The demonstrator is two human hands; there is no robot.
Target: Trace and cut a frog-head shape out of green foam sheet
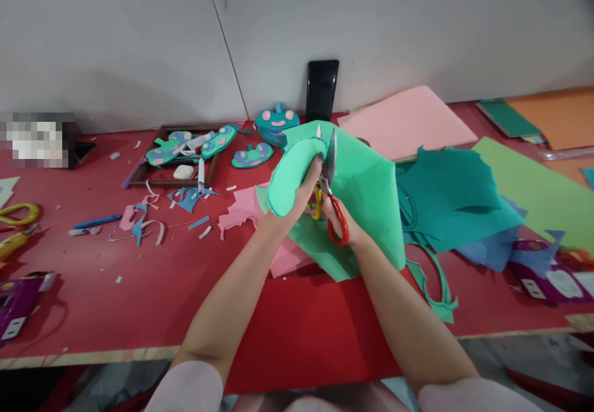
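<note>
1. the light green sheet (pixel 366 201) is held up just in front of the black smartphone (pixel 322 87), hiding its foot; the bean-shaped mint cutout (pixel 288 180) overlaps it, nearer than the phone and a little to its left.
2. the left hand (pixel 310 183) pinches the cutout, seemingly with the sheet too; the right hand (pixel 346 214) grips the red-handled scissors (pixel 326 184) by the handles, in front of the phone.
3. to cut well here, i'd turn the sheet with the left hand, take short bites deep in the blades, follow the cutout's edge and mind the left hand, which sits very near them.
4. a smiling teal face (pixel 277 124) sits left of the phone; a pale pink sheet (pixel 413 121) lies to its right.
5. hard to make out: most left fingers are hidden, and i can't tell whether the yellow loop (pixel 318 205) belongs to these scissors. far left of the phone, another yellow handle (pixel 21 214) is cut off.
</note>
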